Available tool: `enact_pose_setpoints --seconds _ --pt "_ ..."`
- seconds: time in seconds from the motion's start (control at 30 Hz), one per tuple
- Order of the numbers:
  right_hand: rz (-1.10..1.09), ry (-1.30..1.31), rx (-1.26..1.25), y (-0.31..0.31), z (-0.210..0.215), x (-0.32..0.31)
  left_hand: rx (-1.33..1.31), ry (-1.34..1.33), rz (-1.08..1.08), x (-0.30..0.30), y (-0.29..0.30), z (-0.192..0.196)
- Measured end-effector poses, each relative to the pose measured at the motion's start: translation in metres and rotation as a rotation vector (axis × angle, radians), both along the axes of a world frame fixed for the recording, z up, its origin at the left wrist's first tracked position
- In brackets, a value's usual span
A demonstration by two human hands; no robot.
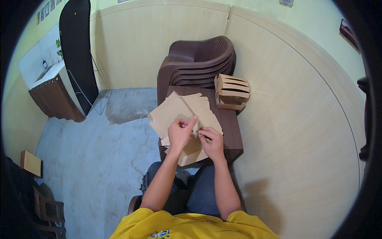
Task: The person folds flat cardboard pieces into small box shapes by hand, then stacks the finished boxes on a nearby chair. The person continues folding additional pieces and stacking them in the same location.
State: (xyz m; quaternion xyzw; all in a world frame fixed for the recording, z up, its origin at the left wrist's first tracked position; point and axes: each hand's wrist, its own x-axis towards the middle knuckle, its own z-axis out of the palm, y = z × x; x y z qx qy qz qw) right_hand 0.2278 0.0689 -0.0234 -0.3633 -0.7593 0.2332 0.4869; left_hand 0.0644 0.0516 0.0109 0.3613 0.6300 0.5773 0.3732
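Several flat brown cardboard sheets (169, 113) lie overlapping on a brown plastic table (232, 137). Over them my two hands work on one cardboard piece (191, 153), whose lower part juts past the near edge of the table. My left hand (180, 133) is closed on it, with curled fingers and the thumb pointing up along the card. My right hand (211, 142) pinches the same piece between thumb and fingertips, just to the right. The fingertips partly cover the spot where they grip.
Folded cardboard boxes (232, 89) sit at the table's far right corner. Behind it stand stacked brown plastic chairs (199, 59). A wooden wall panel (298, 119) rises on the right. An ironing board (79, 55) leans by a curtained sink (55, 95) at far left.
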Motion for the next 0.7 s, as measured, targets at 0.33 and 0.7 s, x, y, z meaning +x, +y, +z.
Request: enact_pose_setpoints --seconds 0.33,0.7 --pt "-0.019 0.258 -0.102 -0.008 -0.009 -0.010 0.224 -0.293 -0.041 0.004 -0.009 -0.022" --pt "-0.038 0.414 -0.119 -0.038 -0.001 -0.032 0.444 -0.212 0.049 0.003 -0.028 -0.033"
